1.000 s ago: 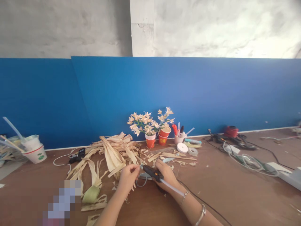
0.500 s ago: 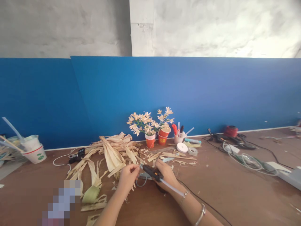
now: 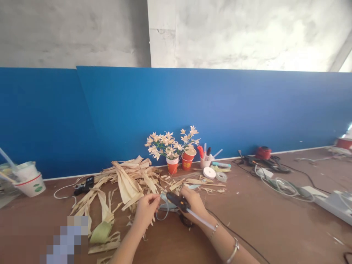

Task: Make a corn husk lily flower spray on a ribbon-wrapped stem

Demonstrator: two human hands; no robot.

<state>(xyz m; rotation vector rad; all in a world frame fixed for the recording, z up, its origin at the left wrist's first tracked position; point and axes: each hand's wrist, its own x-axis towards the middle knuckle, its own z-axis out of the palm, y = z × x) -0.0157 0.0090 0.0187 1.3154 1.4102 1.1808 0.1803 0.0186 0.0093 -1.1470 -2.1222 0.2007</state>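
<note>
My right hand (image 3: 192,202) is wrapped round a black hot glue gun (image 3: 175,199), its nozzle pointing left. A translucent glue stick (image 3: 202,220) sticks out of the gun's back end, over my wrist. My left hand (image 3: 147,209) is closed in a pinch just left of the nozzle. From its fingertips a thin light-blue strip (image 3: 167,212) curls round in a loop, its upper part close to the nozzle. Dry, pale husk strips (image 3: 126,183) lie heaped behind and left of my left hand. The exact pinch point is hard to make out.
Paper cups (image 3: 172,167) with pale husk flowers (image 3: 165,143) stand by the blue partition (image 3: 220,110). Beside them are a cup of tools (image 3: 205,162) and a white tape roll (image 3: 209,173). Cables (image 3: 286,187) and a power strip (image 3: 335,205) lie right; a white cup (image 3: 31,186) stands left.
The view has turned slightly right. My left hand has drawn a little away from the nozzle, and more of the blue strip's loop shows. The glue gun stays in my right hand.
</note>
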